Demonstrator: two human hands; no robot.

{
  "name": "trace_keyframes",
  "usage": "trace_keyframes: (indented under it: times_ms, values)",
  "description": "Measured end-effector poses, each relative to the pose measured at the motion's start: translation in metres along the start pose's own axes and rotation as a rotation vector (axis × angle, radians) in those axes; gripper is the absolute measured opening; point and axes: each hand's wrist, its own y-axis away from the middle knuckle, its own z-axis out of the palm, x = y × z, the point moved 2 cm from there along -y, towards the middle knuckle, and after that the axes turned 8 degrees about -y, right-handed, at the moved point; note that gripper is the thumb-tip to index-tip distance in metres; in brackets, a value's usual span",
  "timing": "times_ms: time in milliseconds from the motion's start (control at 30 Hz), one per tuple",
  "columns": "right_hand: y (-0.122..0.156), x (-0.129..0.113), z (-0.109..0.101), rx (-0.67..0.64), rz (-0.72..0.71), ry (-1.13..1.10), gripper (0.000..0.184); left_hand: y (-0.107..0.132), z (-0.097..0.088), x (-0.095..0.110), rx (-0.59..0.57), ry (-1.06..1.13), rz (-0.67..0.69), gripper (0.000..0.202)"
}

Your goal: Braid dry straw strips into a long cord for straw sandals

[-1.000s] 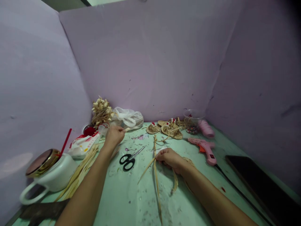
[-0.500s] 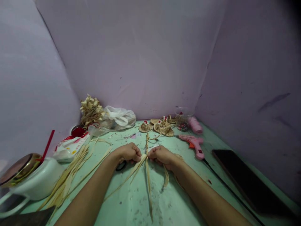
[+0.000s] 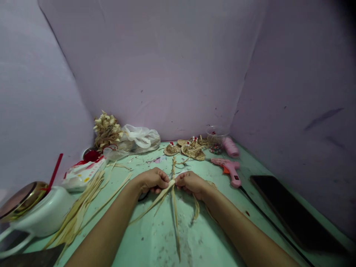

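Near the middle of the table, my left hand (image 3: 154, 180) is closed in a pinch on a pale dried-leaf strip (image 3: 166, 190), whose tail trails down to the left. Just beside it, my right hand (image 3: 190, 183) pinches the strips close to where they meet. A thin braid (image 3: 174, 167) of the same fibre runs away from my fingers toward the back. One loose strand (image 3: 175, 222) hangs straight toward me, and another (image 3: 196, 207) curls below my right hand. Part of a black loop (image 3: 143, 196) shows behind my left wrist.
A pink glue gun (image 3: 228, 168) with a black cord and a dark phone-like slab (image 3: 289, 211) lie right. Small woven hats (image 3: 191, 150), a clear bead cup (image 3: 217, 141) and pink thread spool (image 3: 230, 147) sit behind. Left are loose strips (image 3: 83, 200), a white mug (image 3: 52, 215) and a plastic bag (image 3: 141, 139).
The pale strip in my left hand has swung upward and across, nearer my right fingertips. Its trailing end has drawn in a little. Both hands stay almost where they were.
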Motion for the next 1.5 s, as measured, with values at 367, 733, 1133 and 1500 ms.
trace_keyframes:
  times_ms: [367,733,1133,1500]
  values:
    - [0.0,0.0,0.0,-0.01,0.035,-0.042,0.006,0.0,0.002,0.002,0.039,-0.126,-0.031,0.015]
    - [0.003,-0.003,0.002,-0.006,0.014,-0.016,0.008,-0.003,0.005,-0.002,0.012,-0.138,-0.075,0.013]
    - [0.001,-0.002,0.003,0.026,-0.011,0.008,0.005,0.004,0.015,0.019,0.186,-0.034,-0.133,0.005]
    - [0.001,-0.001,0.002,0.028,-0.008,0.01,0.004,0.005,0.01,0.017,0.245,-0.079,-0.12,0.004]
